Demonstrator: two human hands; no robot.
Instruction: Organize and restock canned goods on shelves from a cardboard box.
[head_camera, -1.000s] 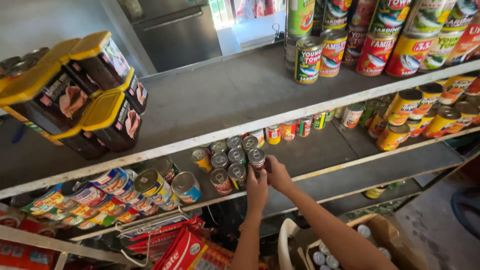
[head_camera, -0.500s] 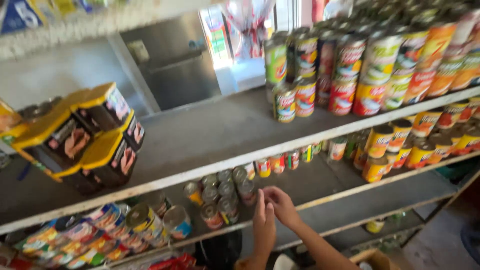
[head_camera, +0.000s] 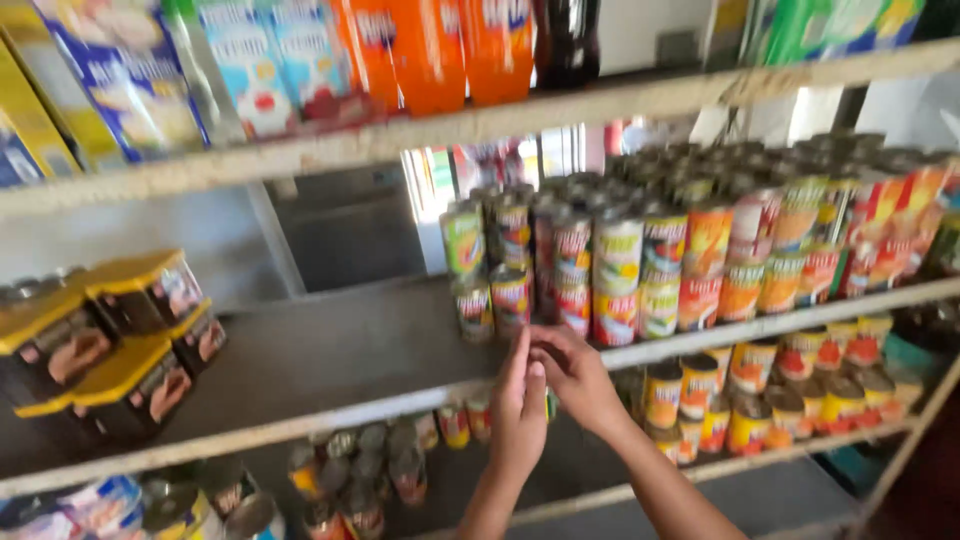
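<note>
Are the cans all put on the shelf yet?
Many cans already stand stacked on the right of the middle shelf. The left hand and right hand meet at its front edge; whether they hold a can is hidden. The shelf's middle stretch is bare, and loose cans sit below.

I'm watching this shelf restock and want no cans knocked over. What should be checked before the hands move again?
1. Both hands in view: ok, left hand and right hand meet at the middle shelf edge.
2. What they hold: cannot tell, fingers hide it.
3. Bare space on that shelf: ok, grey surface left of the stacked cans.
4. Stacked cans upright: ok.
5. Lower-shelf cans clear of the forearms: ok.
6. Sharpness: not ok, the picture is blurred.
</note>
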